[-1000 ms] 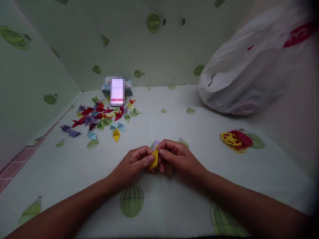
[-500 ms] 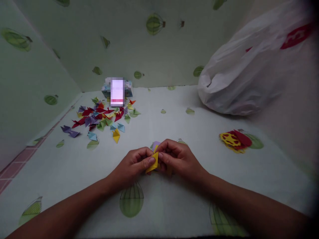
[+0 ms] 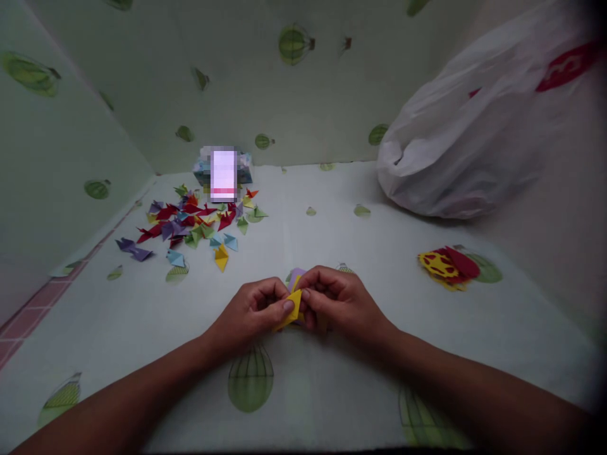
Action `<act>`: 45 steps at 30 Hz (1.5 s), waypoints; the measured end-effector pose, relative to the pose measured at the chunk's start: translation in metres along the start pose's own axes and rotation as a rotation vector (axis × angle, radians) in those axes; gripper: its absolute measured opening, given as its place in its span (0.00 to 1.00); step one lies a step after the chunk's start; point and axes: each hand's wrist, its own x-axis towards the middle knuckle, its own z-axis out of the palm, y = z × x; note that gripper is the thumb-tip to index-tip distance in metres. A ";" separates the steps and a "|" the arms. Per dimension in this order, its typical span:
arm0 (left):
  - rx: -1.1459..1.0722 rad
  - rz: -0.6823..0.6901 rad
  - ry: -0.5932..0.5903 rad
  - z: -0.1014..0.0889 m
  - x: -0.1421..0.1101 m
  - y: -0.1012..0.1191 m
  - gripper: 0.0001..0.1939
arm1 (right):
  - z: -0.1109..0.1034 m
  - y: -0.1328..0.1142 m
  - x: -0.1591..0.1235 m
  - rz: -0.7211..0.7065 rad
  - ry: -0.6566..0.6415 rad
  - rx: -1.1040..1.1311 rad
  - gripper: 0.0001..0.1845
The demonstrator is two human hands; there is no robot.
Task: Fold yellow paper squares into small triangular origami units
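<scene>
A small folded piece of yellow origami paper (image 3: pixel 294 307) is held between my two hands, just above the surface. My left hand (image 3: pixel 260 308) is closed, its thumb pressing the paper's face. My right hand (image 3: pixel 337 301) pinches the paper's right corner between thumb and fingers. Behind and partly under the hands lies purple paper (image 3: pixel 297 276), mostly hidden by them. Folded paper cranes (image 3: pixel 193 221) in red, purple, green, blue, yellow and orange lie heaped at the far left, a yellow crane (image 3: pixel 221 258) nearest to my hands.
A lit phone (image 3: pixel 223 175), pixelated, leans against a patterned box (image 3: pixel 245 169) behind the cranes. At the back right stands a bulging white plastic bag (image 3: pixel 441 151). Red and yellow cut-out pieces (image 3: pixel 446 266) lie to the right. Balloon-print covering (image 3: pixel 303 392) spreads over surface and walls.
The yellow paper has tilted slightly, its lower left corner shifting left between the fingers. Both hands keep nearly the same place and grip.
</scene>
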 end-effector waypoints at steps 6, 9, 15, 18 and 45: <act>0.065 0.034 0.016 -0.001 -0.001 0.000 0.12 | 0.001 -0.001 -0.001 -0.064 0.013 -0.033 0.03; 0.129 0.057 0.028 0.000 -0.001 0.002 0.12 | 0.001 0.000 -0.001 -0.046 0.002 0.019 0.03; 0.357 0.179 0.118 0.002 -0.001 0.006 0.10 | -0.002 0.006 0.002 -0.003 0.050 0.152 0.08; 0.463 0.241 0.172 0.003 -0.002 0.007 0.11 | -0.004 0.008 0.002 0.003 0.023 0.170 0.10; -0.087 0.027 0.173 0.005 -0.001 0.000 0.10 | 0.002 -0.001 -0.001 0.030 -0.002 -0.047 0.12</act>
